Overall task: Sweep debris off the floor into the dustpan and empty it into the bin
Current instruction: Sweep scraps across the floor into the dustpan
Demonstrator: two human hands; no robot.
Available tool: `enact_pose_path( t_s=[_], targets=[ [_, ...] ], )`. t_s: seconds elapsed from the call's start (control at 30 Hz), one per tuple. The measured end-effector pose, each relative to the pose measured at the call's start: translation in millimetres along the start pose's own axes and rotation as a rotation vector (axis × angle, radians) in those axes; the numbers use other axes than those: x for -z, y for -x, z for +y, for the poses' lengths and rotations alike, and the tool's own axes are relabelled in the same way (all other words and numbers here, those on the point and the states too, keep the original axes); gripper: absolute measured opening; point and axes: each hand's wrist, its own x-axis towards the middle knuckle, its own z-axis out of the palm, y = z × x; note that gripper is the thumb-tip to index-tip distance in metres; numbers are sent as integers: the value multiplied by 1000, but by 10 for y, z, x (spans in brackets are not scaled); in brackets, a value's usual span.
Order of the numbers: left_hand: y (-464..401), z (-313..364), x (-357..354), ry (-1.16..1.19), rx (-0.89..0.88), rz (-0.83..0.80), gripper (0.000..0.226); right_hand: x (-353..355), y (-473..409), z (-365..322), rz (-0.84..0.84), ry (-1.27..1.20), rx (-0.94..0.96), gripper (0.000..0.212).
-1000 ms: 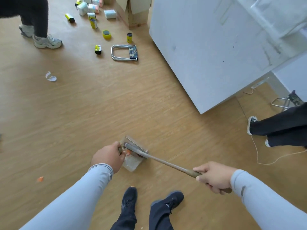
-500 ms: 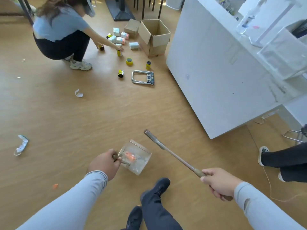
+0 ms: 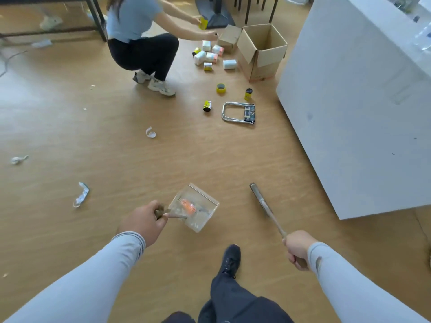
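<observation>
Dustpan [image 3: 194, 207], clear plastic, held above wood floor [image 3: 210, 159] by left hand [image 3: 143, 221], fingers curled round its handle; orange scrap [image 3: 187, 205] and pale bits inside. Right hand [image 3: 298, 249] fisted round brush [image 3: 265, 206] handle, head angled up-left, apart from dustpan. Debris on floor left: torn wrapper [image 3: 81, 194], crumpled scrap [image 3: 19, 159], curled white strip [image 3: 151, 132]. Cardboard box [image 3: 261, 51] and yellow cans [image 3: 207, 106] further off; labels too blurred to read
</observation>
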Motion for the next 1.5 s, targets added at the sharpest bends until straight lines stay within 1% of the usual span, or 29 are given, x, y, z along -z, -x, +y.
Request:
enact_pose_path(
  t_s=[0.07, 0.17, 0.27, 0.37, 0.47, 0.57, 0.63, 0.7, 0.83, 1.0, 1.07, 1.17, 1.23, 1.33, 1.4, 1.5],
  targets=[
    [-103, -23, 32, -41, 10, -8, 24, -211, -59, -161, -43, 54, -24, 27],
    [-228, -129, 81, -69, 28, -7, 25, -524, -17, -409, -100, 71, -56, 20],
    [-342, -331, 182, -27, 71, 2, 26, -723, 93, -696, -137, 113, -49, 19],
    [-538, -599, 329, 23, 127, 19, 28, -786, 224, -1036, -186, 66, -48, 23],
    [-780, -922, 509, 74, 158, 7, 29, -839, 375, -1428, -194, -19, -35, 11],
    [-1035, -1279, 751, 76, 137, -21, 28, -994, 554, -1770, -183, -120, -15, 5],
    [-1201, -1521, 914, 81, 117, -40, 27, -1151, 635, -1930, -144, -142, 7, 18],
    [-1396, -1760, 1055, 50, 78, -58, 25, -1332, 709, -2100, -91, -128, 45, 23],
    [-1905, -2139, 1235, -8, -4, -101, 24, -1573, 645, -2531, 66, -21, 64, 14],
    [-2459, -2337, 1173, -124, -108, -146, 26, -1724, 138, -2960, 172, 68, 8, 16],
    [-2628, -2357, 1095, -158, -139, -167, 26, -1871, -55, -3007, 183, 120, -13, 18],
    [-2858, -2335, 1064, -183, -167, -177, 24, -2247, -221, -2946, 152, 240, -37, 32],
    [-2958, -2303, 1107, -189, -168, -192, 25, -2545, -123, -2857, 89, 305, -13, 42],
    [-3024, -2265, 1152, -212, -161, -203, 24, -2874, 254, -2727, -56, 324, 26, 59],
    [-3024, -2241, 1163, -211, -156, -203, 22, -2836, 465, -2640, -126, 296, 32, 65],
    [-3009, -2192, 1191, -204, -158, -191, 20, -2375, 657, -2621, -161, 179, 23, 62]
  ],
)
